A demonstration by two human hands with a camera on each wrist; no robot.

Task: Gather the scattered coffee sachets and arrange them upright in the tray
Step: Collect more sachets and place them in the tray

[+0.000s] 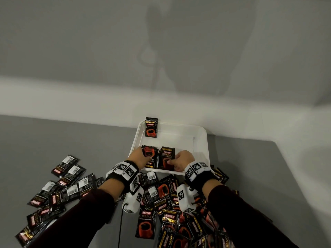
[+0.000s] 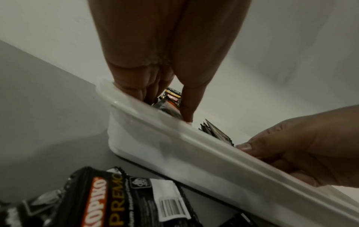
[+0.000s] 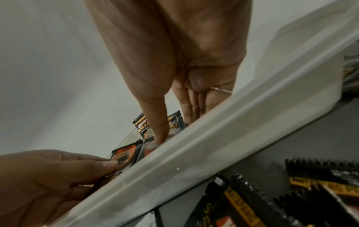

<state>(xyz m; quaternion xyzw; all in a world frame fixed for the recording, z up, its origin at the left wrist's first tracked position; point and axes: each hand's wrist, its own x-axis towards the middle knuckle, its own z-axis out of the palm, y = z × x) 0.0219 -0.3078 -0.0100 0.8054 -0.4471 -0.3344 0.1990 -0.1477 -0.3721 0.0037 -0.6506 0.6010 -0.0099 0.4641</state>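
I see both hands inside the white tray (image 1: 200,140), which sits on the grey bench (image 1: 89,140) against the far wall. My left hand (image 1: 138,158) is at the tray's near left corner, with its fingers (image 2: 188,106) curled round a small bunch of sachets (image 1: 149,155) standing on end with the print upside down. My right hand (image 1: 182,161) is just beside it, its thumb and fingers (image 3: 161,130) pinching a second bunch of sachets (image 1: 167,156), held upright against the tray's near wall with the label facing me. The two bunches stand side by side, touching or nearly so.

One single sachet (image 1: 151,127) leans upright in the far left corner of the tray, its top edge above the rim.

On the bench, many loose sachets (image 1: 162,208) lie heaped in front of the tray's near side, under and between my forearms, some face up and some showing barcodes. Another spread of sachets (image 1: 59,188) lies flat and overlapping well to the left.

Both wrists carry bands with black-and-white square markers (image 1: 125,170), and a dark cable (image 1: 120,228) hangs from the left unit.
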